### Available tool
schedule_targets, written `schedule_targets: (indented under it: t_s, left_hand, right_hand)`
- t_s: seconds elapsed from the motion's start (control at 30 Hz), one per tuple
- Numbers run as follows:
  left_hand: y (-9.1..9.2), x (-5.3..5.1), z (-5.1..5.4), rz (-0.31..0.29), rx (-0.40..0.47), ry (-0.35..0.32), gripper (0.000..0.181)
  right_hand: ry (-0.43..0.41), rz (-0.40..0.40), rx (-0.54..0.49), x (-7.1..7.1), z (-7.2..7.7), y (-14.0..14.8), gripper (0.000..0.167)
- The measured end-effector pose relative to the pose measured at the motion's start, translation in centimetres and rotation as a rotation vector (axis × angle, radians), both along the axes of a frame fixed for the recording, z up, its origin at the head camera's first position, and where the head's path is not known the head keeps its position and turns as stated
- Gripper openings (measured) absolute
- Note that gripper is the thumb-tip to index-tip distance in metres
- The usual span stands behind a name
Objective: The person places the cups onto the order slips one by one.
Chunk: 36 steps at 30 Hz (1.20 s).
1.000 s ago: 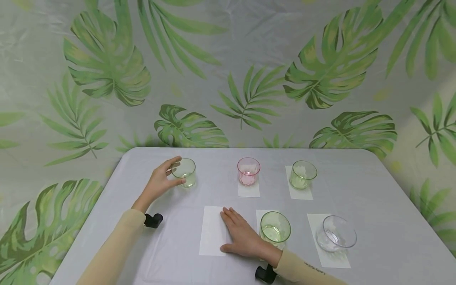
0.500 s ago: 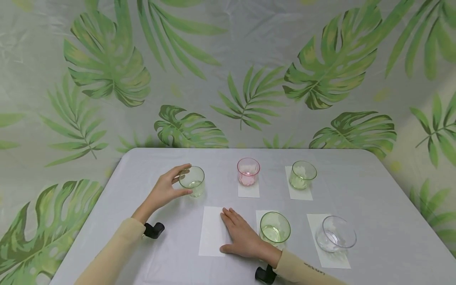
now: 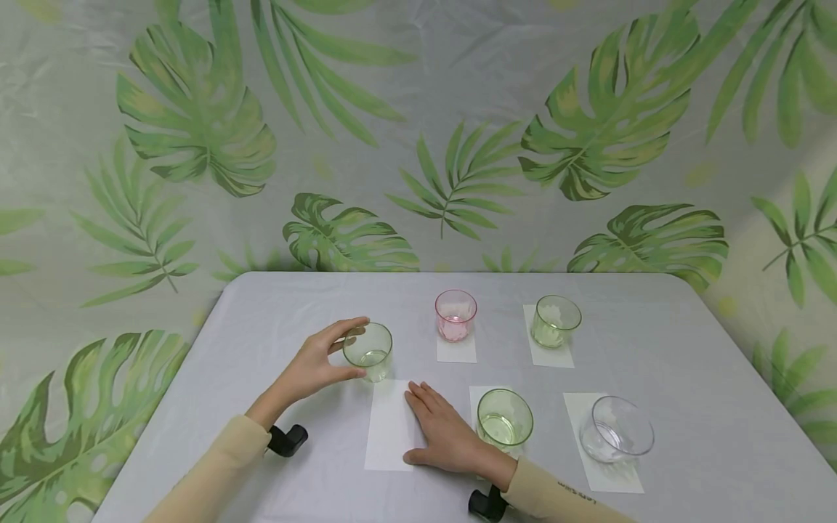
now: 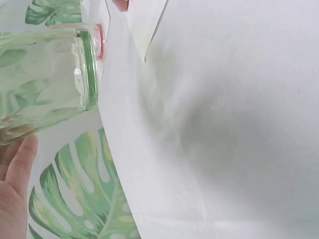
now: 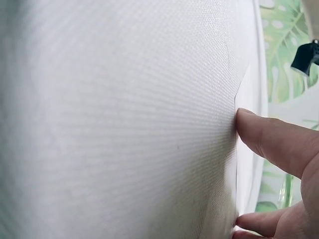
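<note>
My left hand (image 3: 317, 367) grips a clear green-tinted glass (image 3: 368, 350), thumb on the near side and fingers on the far side. Raised off the tabletop, this glass (image 4: 45, 79) also shows in the left wrist view, with part of the hand (image 4: 17, 169) against it. The right hand (image 3: 445, 436) rests with extended fingers on the right edge of a white paper slip (image 3: 387, 428). Thumb and fingertips of that hand (image 5: 284, 154) touch the paper (image 5: 243, 172) in the right wrist view. Just behind the right wrist stands another green glass (image 3: 505, 418) on its own slip.
A pink glass (image 3: 455, 316) and a green glass (image 3: 556, 322) stand on paper slips at the back. A clear glass (image 3: 617, 430) stands on a slip at the right. White cloth covers the table (image 3: 281, 305), and a leaf-patterned curtain (image 3: 418, 131) hangs behind.
The left hand has carried the green glass rightward and nearer, from the back left to just behind the paper slip. The right hand has stayed in place.
</note>
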<state>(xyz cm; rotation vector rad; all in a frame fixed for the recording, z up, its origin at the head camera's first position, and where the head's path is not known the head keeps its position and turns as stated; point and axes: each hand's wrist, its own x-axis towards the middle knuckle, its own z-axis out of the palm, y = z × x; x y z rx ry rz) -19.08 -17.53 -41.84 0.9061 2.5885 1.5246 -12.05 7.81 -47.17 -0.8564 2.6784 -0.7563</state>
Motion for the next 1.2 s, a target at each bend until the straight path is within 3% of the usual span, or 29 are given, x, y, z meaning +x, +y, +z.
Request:
schedule_targets:
  t_s: [0.43,0.83,1.2]
  left_hand:
    - [0.8,1.3,-0.5,-0.178,-0.017,-0.023,0.077]
    - [1.6,2.4,-1.2,-0.261,-0.048,-0.035,0.076]
    - [1.8,2.9,-2.0,-0.280,-0.073,-0.048,0.079]
  right_hand:
    - [0.013,-0.005,0.020,0.0,0.0,0.0,0.090]
    - [0.040,0.001,0.016,-0.2,-0.3,0.1,0.090]
    - [0.027,-0.004,0.015,-0.1,-0.1,0.0,0.093]
